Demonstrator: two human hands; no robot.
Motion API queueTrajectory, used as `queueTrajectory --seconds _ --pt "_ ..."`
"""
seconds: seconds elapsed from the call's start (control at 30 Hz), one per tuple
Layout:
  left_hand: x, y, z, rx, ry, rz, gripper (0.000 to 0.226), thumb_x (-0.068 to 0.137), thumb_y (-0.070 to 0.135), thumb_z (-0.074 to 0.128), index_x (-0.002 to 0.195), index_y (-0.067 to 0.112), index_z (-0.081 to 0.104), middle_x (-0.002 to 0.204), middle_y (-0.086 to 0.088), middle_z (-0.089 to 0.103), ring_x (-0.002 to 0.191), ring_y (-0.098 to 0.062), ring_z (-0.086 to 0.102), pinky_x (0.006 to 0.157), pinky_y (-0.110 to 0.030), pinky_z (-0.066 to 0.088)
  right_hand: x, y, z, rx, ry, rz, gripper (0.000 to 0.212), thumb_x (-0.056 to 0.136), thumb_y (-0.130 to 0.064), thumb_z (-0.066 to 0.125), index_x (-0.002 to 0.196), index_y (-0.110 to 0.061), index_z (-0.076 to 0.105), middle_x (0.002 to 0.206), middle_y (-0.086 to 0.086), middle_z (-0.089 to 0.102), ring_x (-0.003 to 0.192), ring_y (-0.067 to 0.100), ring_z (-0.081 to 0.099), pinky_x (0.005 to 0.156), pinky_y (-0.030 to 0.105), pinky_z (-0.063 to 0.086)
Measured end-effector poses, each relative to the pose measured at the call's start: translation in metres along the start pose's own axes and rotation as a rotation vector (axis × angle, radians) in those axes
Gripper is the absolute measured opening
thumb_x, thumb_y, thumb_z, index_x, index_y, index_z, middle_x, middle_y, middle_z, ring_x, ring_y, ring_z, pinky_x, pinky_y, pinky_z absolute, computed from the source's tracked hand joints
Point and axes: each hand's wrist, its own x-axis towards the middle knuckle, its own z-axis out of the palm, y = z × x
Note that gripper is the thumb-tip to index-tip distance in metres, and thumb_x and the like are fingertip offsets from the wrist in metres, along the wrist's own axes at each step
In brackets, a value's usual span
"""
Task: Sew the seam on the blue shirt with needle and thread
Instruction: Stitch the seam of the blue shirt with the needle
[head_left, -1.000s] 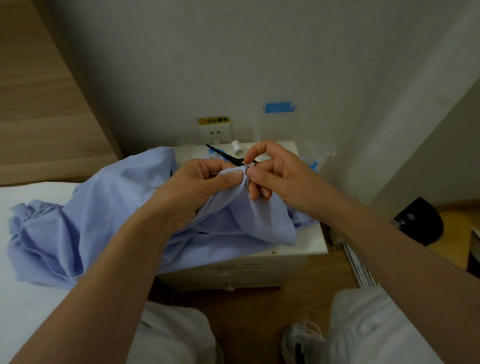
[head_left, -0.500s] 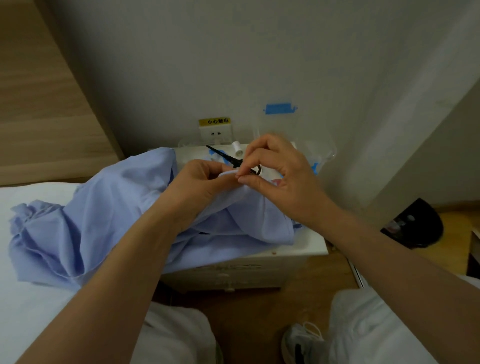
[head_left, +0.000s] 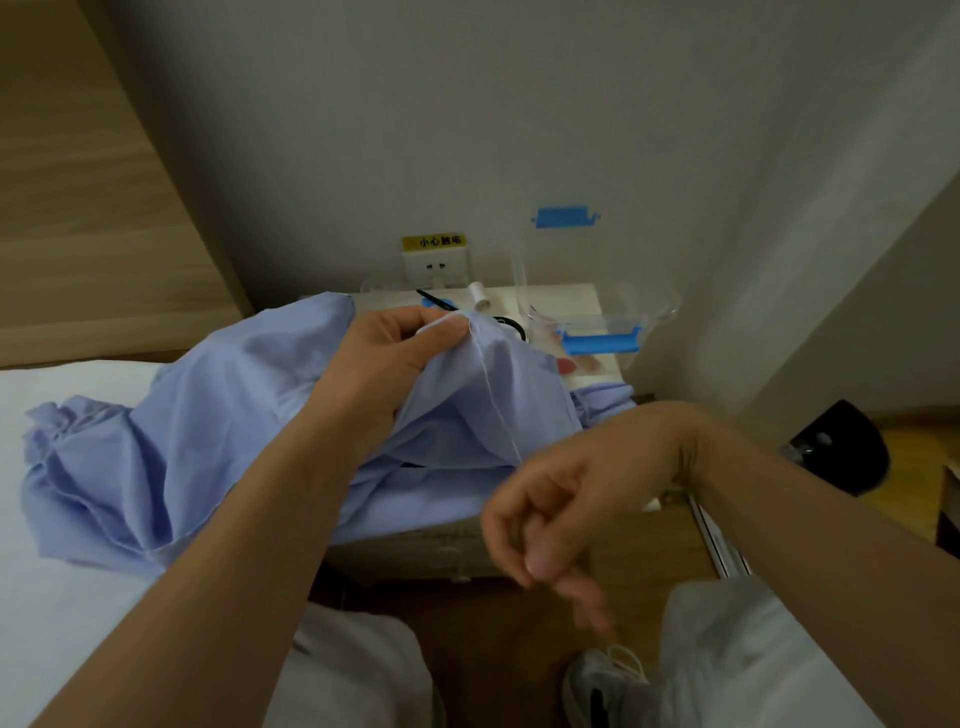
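The blue shirt (head_left: 208, 436) lies bunched across the white bed and the nightstand. My left hand (head_left: 395, 358) pinches a raised fold of it at the seam, thumb on top. A white thread (head_left: 493, 395) runs taut from that fold down to my right hand (head_left: 561, 514), which is lowered toward my knees with fingers curled, pinching the thread's end. The needle itself is too small to make out.
On the white nightstand (head_left: 582, 296) sit a white thread spool (head_left: 478, 295), black scissors (head_left: 441, 302) and a clear plastic box with blue clasps (head_left: 602, 332). A wall socket (head_left: 436, 265) is behind. The bed (head_left: 62, 623) is at the left; a dark object (head_left: 841, 447) is on the floor at the right.
My right hand has left the fold and swung down and to the right, drawing the thread out long. My left hand keeps its pinch on the shirt.
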Motion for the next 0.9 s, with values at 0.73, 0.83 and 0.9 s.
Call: queueTrajectory --seconds 0.73,0.83,0.9 --pt "0.002 0.000 0.004 -0.305 -0.163 -0.112 0.016 0.091 0.011 0.057 0.089 0.003 0.071 0.086 -0.018 0.072 0.085 -0.018 0.070 0.079 -0.023 0.056 0.016 0.004 -0.015 -0.618 1.771 -0.324 0.011 0.085 -0.019 0.072 0.078 -0.018 0.065 0.042 -0.012 0.037 0.045 0.006 0.043 0.055 0.012 0.034" --pt "0.004 -0.001 0.002 -0.245 -0.095 -0.115 0.023 0.093 0.016 0.058 0.096 -0.004 0.069 0.098 -0.034 0.064 0.092 -0.028 0.062 0.089 -0.033 0.051 0.012 0.001 -0.012 -0.664 1.632 -0.374 0.008 0.086 -0.019 0.071 0.080 -0.017 0.066 0.045 -0.011 0.032 0.045 0.007 0.037 0.056 0.011 0.033" --pt "0.005 -0.001 0.000 -0.225 -0.087 -0.116 0.028 0.093 0.019 0.058 0.098 -0.008 0.066 0.103 -0.039 0.060 0.093 -0.032 0.058 0.094 -0.043 0.048 0.010 0.000 -0.009 -0.670 1.453 -0.353 0.006 0.085 -0.018 0.072 0.081 -0.016 0.068 0.047 -0.011 0.034 0.045 0.006 0.035 0.053 0.013 0.032"
